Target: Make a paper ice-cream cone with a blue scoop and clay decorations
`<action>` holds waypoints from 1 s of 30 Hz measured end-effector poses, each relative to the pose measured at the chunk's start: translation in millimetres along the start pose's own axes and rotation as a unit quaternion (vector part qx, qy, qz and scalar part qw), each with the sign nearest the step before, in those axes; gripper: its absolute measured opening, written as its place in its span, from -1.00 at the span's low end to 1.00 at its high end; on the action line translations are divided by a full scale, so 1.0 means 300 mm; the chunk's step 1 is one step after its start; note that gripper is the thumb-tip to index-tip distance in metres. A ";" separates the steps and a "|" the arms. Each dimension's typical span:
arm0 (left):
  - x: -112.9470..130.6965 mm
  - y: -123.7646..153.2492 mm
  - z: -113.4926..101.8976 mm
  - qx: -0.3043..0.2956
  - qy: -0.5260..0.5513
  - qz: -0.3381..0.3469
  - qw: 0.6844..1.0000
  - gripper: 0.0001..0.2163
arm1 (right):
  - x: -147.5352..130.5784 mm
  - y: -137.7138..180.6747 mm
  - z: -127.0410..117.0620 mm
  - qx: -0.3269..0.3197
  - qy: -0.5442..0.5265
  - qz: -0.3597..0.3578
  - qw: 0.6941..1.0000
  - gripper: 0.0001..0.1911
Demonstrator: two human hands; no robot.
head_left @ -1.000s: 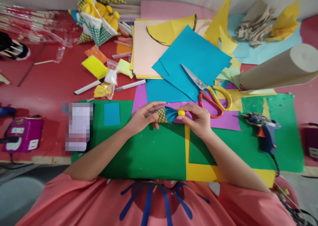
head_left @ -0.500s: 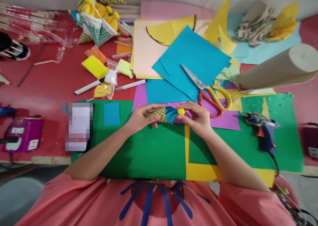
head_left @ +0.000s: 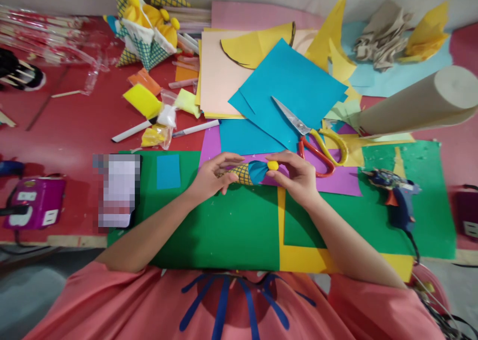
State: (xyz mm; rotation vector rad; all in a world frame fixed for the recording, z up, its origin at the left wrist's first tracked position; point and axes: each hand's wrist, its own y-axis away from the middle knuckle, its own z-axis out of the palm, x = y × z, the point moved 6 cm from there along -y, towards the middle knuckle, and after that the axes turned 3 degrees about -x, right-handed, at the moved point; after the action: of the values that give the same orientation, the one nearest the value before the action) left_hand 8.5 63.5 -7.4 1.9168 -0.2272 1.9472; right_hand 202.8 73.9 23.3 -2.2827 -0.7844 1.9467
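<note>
A small paper cone [head_left: 243, 173] with a yellow-and-blue grid pattern lies sideways between my hands above the green sheet. From its wide end comes a pleated blue paper piece [head_left: 257, 171], tipped with a yellow ball [head_left: 273, 165]. My right hand [head_left: 298, 177] pinches at the ball and the gathered blue paper, thumb and index on either side. Around the cone's narrow end, my left hand [head_left: 210, 176] is loosely curled, its thumb against the paper and its index finger lifted off it. That narrow end is partly hidden by the fingers.
Scissors [head_left: 300, 126] lie beyond my hands, blades over blue paper squares [head_left: 287, 88]. A glue gun [head_left: 402, 200] rests at the right on green sheet [head_left: 224, 230]. At the left is a phone [head_left: 119, 190]. Similar decorated cones [head_left: 147, 44] stand at the back, near clay packets [head_left: 142, 101].
My left hand's fingers have loosened and spread a little around the cone. The blue pleats have turned slightly. My right hand keeps its pinch at the yellow ball.
</note>
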 end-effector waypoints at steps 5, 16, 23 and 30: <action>0.017 0.005 -0.005 0.021 -0.031 0.000 0.999 -0.56 | 0.018 0.002 -0.005 0.027 0.003 0.037 0.999 -0.77; 0.005 0.000 -0.017 0.030 0.004 0.004 1.000 -0.65 | 0.024 0.003 0.001 0.011 -0.018 0.059 0.998 -0.78; 0.004 -0.007 -0.022 0.042 0.014 0.007 0.999 -0.64 | 0.031 0.003 -0.001 0.023 -0.080 0.069 0.994 -0.54; 0.002 -0.004 -0.026 0.059 0.030 -0.026 0.997 -0.60 | 0.017 -0.003 -0.010 0.031 -0.003 0.023 0.999 -0.80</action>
State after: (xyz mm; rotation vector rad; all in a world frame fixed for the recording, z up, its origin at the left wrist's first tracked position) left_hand 1.8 67.9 -7.3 1.9132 -0.0465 2.0218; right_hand 205.7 77.6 19.5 -2.2789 -0.6690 1.9694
